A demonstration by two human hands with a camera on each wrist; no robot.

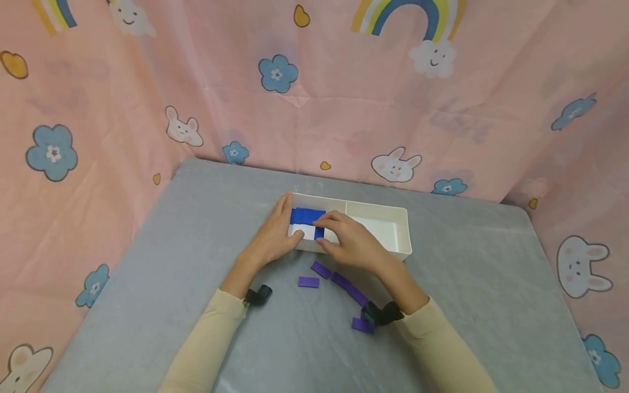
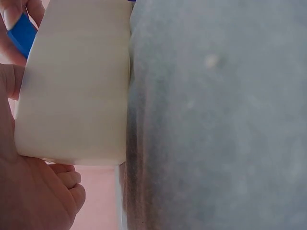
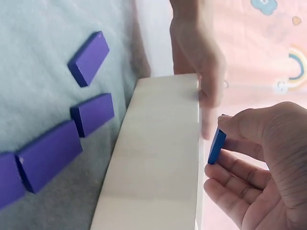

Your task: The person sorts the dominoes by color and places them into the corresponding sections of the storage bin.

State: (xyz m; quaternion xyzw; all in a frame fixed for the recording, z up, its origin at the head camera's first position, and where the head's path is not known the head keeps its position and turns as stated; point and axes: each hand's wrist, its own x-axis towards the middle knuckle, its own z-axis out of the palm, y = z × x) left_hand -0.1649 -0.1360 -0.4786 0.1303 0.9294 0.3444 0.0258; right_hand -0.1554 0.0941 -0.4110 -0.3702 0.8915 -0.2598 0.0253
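A white rectangular box (image 1: 403, 234) with a divider stands on the table. My left hand (image 1: 271, 233) grips its left end, thumb over the near rim and fingers at the end wall. Over the left compartment my right hand (image 1: 352, 241) pinches a blue block (image 3: 217, 146) between thumb and fingers. The same block shows past the box wall in the left wrist view. Several blue blocks (image 1: 307, 216) lie side by side along the far wall inside that compartment. Seen from the right wrist, the held block is level with the box's rim.
Several purple blocks (image 1: 308, 282) lie on the grey table cover (image 1: 472, 273) in front of the box, some end to end, some partly behind the right wrist's camera (image 1: 383, 313). A pink patterned curtain (image 1: 334, 109) hangs behind and at both sides.
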